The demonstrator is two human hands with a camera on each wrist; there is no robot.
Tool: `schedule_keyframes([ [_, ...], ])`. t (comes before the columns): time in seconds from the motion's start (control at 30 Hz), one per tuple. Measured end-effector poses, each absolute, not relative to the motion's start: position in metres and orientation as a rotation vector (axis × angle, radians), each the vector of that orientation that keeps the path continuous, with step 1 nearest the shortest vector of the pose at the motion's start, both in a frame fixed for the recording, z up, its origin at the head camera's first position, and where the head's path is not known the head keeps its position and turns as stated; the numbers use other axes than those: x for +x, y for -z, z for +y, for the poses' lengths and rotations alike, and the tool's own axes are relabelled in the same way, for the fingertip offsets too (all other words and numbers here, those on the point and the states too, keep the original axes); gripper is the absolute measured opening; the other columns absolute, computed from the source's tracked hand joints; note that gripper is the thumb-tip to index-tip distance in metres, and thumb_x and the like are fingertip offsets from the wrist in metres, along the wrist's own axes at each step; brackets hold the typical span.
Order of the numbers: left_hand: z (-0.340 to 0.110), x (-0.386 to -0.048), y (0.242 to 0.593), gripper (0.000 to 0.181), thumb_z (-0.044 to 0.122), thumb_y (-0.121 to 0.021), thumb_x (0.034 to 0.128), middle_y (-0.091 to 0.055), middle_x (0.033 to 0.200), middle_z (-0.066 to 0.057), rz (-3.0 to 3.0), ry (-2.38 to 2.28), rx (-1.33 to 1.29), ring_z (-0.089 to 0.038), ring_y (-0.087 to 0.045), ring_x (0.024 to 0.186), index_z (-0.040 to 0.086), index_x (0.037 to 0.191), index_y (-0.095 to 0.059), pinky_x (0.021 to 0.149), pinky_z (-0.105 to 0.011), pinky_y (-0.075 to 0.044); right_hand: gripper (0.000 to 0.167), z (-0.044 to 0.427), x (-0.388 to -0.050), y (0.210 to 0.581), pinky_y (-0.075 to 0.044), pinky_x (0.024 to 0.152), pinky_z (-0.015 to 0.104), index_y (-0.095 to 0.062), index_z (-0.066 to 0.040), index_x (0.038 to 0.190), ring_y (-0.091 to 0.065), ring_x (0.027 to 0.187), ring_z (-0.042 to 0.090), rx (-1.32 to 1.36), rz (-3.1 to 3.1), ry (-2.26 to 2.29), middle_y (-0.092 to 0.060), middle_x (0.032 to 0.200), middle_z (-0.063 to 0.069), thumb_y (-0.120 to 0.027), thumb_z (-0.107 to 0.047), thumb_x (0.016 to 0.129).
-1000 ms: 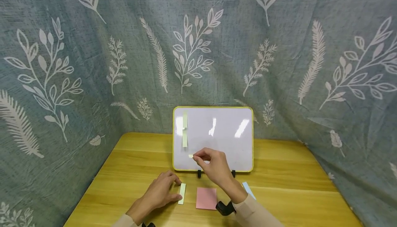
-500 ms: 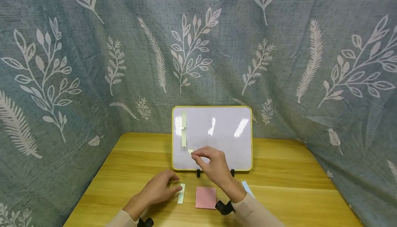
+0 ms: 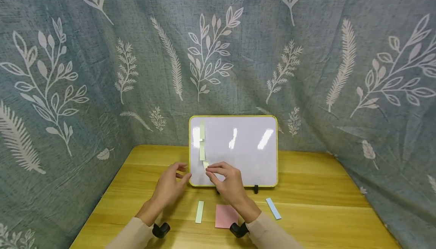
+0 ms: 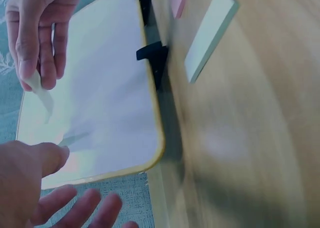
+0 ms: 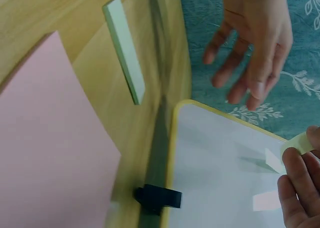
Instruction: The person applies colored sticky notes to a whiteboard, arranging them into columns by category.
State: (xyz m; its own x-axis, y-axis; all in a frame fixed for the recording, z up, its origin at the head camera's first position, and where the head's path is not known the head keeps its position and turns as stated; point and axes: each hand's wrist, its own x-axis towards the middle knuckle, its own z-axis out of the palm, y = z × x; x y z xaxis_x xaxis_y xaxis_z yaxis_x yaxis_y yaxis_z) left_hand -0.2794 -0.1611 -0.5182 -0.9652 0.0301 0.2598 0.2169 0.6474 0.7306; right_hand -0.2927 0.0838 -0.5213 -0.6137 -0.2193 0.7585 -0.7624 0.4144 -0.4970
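Between the thumb and fingers of my right hand (image 3: 227,182) is a pale green sticky note strip (image 3: 206,164), pinched just in front of the whiteboard (image 3: 238,154). In the right wrist view this strip (image 5: 297,143) curls out from the fingertips. Above it, an upper green strip (image 3: 202,131) and a lower green strip (image 3: 202,151) are stuck in a column on the board's left side. My left hand (image 3: 169,184) is beside the board's lower left edge, fingers spread and holding nothing. Whether it touches the frame I cannot tell.
On the wooden table (image 3: 323,196) lie a green sticky note pad (image 3: 199,212), a square pink pad (image 3: 225,215) partly behind my right wrist, and a blue pad (image 3: 273,208). Black feet (image 3: 256,189) support the board. A patterned curtain (image 3: 238,90) encloses the back and sides.
My left hand has left the green pad and moved up and forward to the board's left edge. My right hand has shifted slightly left with the strip, closer below the stuck ones.
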Motion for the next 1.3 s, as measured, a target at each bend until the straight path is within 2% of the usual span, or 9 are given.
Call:
schedule_keyframes([
  [0.27, -0.158, -0.299, 0.513, 0.063, 0.026, -0.084, 0.1106, -0.071, 0.148, -0.020, -2.580, 1.184, -0.166, -0.044, -0.077, 0.127, 0.007, 0.165, -0.059, 0.102, -0.059, -0.067, 0.011, 0.075, -0.297, 0.530, -0.073, 0.091, 0.043, -0.093, -0.002, 0.108, -0.088, 0.103, 0.027, 0.819, -2.040, -1.171, -0.088, 0.111, 0.009, -0.093, 0.000, 0.097],
  [0.53, -0.152, -0.309, 0.514, 0.069, 0.025, -0.083, 0.1116, -0.069, 0.150, -0.024, -2.562, 1.225, -0.173, -0.045, -0.076, 0.127, 0.005, 0.170, -0.053, 0.103, -0.061, -0.067, 0.012, 0.070, -0.299, 0.534, -0.073, 0.093, 0.044, -0.093, -0.004, 0.110, -0.087, 0.106, 0.026, 0.782, -2.077, -1.177, -0.088, 0.111, 0.008, -0.093, -0.003, 0.098],
  [0.9, -0.144, -0.317, 0.524, 0.082, 0.019, -0.087, 0.1075, -0.070, 0.148, -0.026, -2.499, 1.259, -0.211, -0.046, -0.080, 0.119, 0.013, 0.178, -0.046, 0.098, -0.060, -0.070, 0.012, 0.063, -0.298, 0.546, -0.073, 0.093, 0.042, -0.093, -0.005, 0.111, -0.087, 0.107, 0.026, 0.733, -2.133, -1.177, -0.087, 0.112, 0.008, -0.093, -0.006, 0.099],
  [1.3, -0.140, -0.324, 0.527, 0.088, 0.017, -0.087, 0.1075, -0.069, 0.148, -0.027, -2.469, 1.282, -0.229, -0.045, -0.079, 0.115, 0.020, 0.182, -0.040, 0.094, -0.059, -0.070, 0.011, 0.059, -0.299, 0.547, -0.073, 0.093, 0.043, -0.093, -0.004, 0.111, -0.087, 0.106, 0.027, 0.683, -2.143, -1.197, -0.087, 0.113, 0.009, -0.092, -0.007, 0.101],
])
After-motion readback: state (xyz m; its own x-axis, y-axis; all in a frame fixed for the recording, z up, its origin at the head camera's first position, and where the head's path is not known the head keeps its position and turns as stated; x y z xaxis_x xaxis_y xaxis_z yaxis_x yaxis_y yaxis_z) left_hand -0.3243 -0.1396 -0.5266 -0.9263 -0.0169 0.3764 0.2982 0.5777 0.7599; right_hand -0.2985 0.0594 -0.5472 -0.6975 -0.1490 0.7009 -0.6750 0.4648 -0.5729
